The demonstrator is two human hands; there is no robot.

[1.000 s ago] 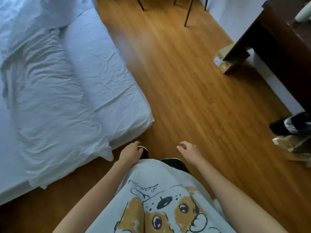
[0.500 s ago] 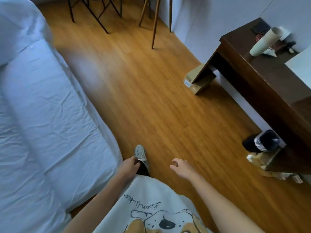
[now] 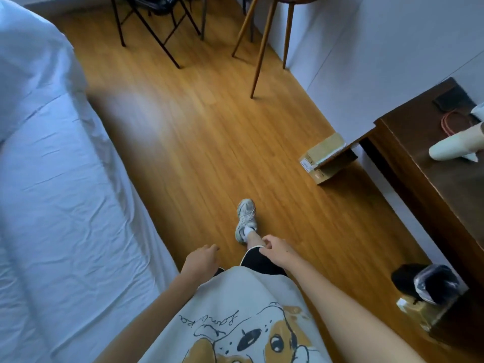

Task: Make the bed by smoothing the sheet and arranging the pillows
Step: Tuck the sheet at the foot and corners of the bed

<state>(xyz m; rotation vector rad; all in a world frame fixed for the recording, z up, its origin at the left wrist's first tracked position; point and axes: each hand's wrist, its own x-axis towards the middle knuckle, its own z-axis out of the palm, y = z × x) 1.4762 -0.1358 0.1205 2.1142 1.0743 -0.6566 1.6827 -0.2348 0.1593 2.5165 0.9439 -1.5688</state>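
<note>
The bed fills the left side, covered by a wrinkled white sheet (image 3: pixel 60 205). A bunched white quilt or pillow (image 3: pixel 31 64) lies at its far end; I cannot tell which. My left hand (image 3: pixel 201 260) hangs beside the bed's edge with loosely curled fingers, holding nothing. My right hand (image 3: pixel 277 251) hangs in front of my shorts, fingers loosely curled and empty. Both hands are off the bed, above the wooden floor.
A wooden floor aisle (image 3: pixel 209 142) runs between the bed and a dark wooden desk (image 3: pixel 432 184) on the right. A cardboard box (image 3: pixel 324 158) sits under the desk's corner. Black chair legs (image 3: pixel 157 30) and wooden table legs (image 3: pixel 262 45) stand ahead. A dark bin (image 3: pixel 429 284) is at right.
I have walked forward along the bed's side, past its foot corner. The view swung toward the chairs and desk. Both hands stayed hanging and empty.
</note>
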